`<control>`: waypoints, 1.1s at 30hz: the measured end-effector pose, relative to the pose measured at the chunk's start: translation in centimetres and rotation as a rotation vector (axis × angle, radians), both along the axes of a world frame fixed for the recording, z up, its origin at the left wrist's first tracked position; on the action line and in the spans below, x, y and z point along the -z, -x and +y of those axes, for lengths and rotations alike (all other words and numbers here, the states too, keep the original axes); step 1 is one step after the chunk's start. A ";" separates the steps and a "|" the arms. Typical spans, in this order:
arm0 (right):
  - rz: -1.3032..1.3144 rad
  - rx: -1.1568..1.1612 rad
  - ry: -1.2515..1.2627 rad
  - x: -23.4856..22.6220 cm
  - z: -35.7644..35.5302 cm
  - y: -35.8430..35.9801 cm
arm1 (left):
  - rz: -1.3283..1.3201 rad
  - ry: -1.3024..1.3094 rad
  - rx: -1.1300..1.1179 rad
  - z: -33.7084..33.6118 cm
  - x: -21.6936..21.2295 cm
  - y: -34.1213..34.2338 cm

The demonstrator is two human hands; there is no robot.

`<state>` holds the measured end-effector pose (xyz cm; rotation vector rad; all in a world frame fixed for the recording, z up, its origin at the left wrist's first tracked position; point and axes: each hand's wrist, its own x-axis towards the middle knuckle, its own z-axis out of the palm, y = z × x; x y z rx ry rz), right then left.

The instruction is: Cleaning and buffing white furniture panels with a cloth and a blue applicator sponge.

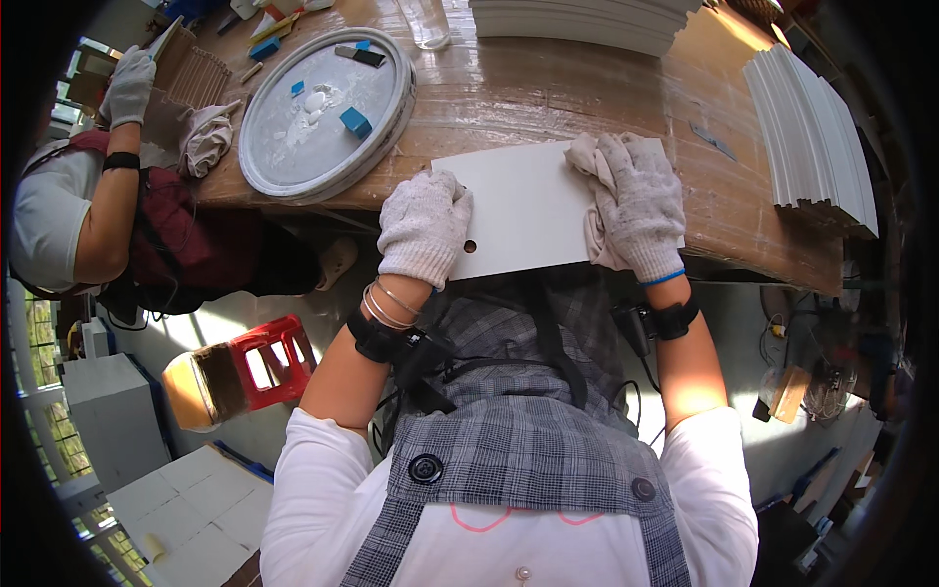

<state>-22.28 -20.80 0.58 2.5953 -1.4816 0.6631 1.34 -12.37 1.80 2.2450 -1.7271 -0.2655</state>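
Note:
A flat white board [533, 210] with a small dark round hole near its left end lies partly on the near edge of the table and juts out toward me. My left hand [423, 227], in a whitish knit glove, is closed around the board's left end. On the right end rests my right hand [641, 210], gloved the same way, with a crumpled beige rag [599, 240] under its palm and fingers. The rag lies against the board's face and hangs over its near edge. Fingertips of the left hand are partly hidden.
The wooden table [548, 98] bears a round grey lid [279, 147] with white paste, blue blocks and a scraper. White panels stand stacked at the back [577, 20] and right [812, 137]; a blade [712, 140] lies nearby. Another person [88, 215] works at left, near a red stool [272, 362].

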 end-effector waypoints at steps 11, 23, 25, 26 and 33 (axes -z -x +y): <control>0.001 0.003 -0.011 -0.2 -0.1 0.0 | -0.036 -0.052 0.019 -0.1 -0.5 0.4; -0.001 -0.023 0.019 -0.1 0.0 0.1 | -0.010 -0.011 0.007 0.0 0.1 -0.2; -0.004 -0.020 -0.037 -0.6 0.2 -0.2 | -0.044 0.050 -0.002 0.0 0.4 -1.1; -0.003 -0.021 -0.037 -0.6 0.2 -0.2 | -0.043 0.050 -0.004 0.2 0.5 -1.4; -0.006 -0.035 -0.003 -0.2 -0.3 0.1 | -0.002 0.492 0.007 4.3 3.8 -4.1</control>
